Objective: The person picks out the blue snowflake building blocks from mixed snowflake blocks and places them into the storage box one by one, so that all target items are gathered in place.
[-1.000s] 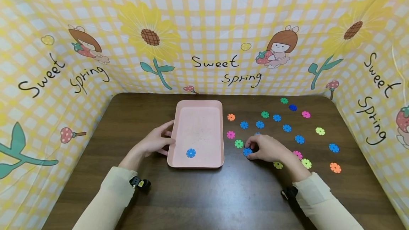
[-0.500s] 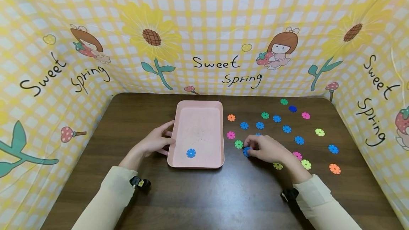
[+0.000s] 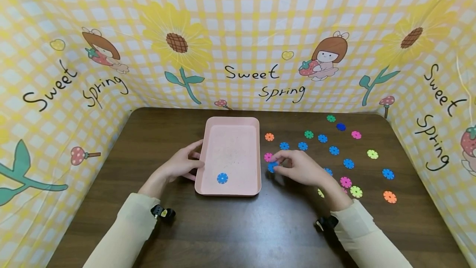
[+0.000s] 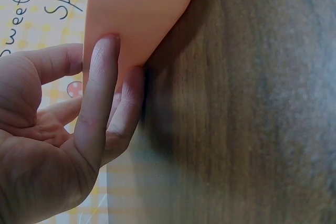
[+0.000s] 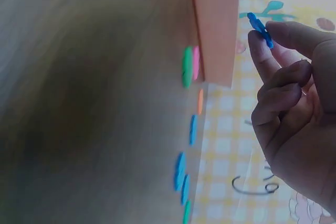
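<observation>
Thumb and index finger of my right hand [image 3: 299,168] pinch a blue snowflake disc [image 3: 272,166], a small notched plastic piece, above the table just right of the pink tray [image 3: 256,135]. In the right wrist view the disc [image 5: 260,30] shows edge-on between the fingertips, raised off the table. My left hand [image 3: 180,162] rests against the tray's left side. The left wrist view shows its fingers [image 4: 97,93] spread along the outer wall [image 4: 142,9]. Another blue snowflake disc [image 3: 222,178] lies flat inside the tray near its front.
Several snowflake discs lie scattered right of the tray, among them an orange one [image 3: 269,137], a pink one [image 3: 346,182], a yellow-green one [image 3: 372,154] and a dark blue one [image 3: 340,127]. A checkered cloth [image 3: 245,20] surrounds the brown table [image 3: 230,226] at back and sides.
My right hand has lifted the blue disc from among the others and moved it left toward the tray. The left hand and the tray have stayed in place.
</observation>
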`<state>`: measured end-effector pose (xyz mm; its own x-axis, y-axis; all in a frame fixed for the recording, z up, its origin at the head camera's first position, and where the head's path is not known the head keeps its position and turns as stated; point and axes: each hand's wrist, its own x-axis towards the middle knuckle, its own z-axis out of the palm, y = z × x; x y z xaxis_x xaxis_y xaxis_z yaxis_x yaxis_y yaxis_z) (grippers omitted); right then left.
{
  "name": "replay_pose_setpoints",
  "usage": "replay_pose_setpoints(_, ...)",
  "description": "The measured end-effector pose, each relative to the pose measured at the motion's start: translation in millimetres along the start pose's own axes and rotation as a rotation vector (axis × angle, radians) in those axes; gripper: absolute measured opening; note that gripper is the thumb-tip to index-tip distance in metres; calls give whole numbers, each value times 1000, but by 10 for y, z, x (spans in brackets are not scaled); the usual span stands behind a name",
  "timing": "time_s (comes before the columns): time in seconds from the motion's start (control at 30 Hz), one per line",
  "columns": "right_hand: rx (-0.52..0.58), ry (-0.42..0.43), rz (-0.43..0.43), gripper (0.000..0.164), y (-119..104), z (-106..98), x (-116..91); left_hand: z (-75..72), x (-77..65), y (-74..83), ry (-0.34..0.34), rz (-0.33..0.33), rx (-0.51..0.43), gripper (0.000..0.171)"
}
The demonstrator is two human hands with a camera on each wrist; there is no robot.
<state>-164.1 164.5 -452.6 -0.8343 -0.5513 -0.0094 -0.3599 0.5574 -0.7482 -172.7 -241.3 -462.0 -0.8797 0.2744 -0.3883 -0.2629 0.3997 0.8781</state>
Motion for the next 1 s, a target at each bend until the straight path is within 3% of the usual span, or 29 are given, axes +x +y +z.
replay_pose_setpoints(0.3,79,18,-44,17,-313,221,316,-1,-10,5,2,1,1,84)
replay_pose_setpoints(0.7,90,22,-109,19,-546,675,743,-3,-10,12,-3,-6,-3,83)
replay_pose_setpoints(1.0,19,-8,-36,20,-657,924,928,-9,2,-7,-4,-12,-13,83)
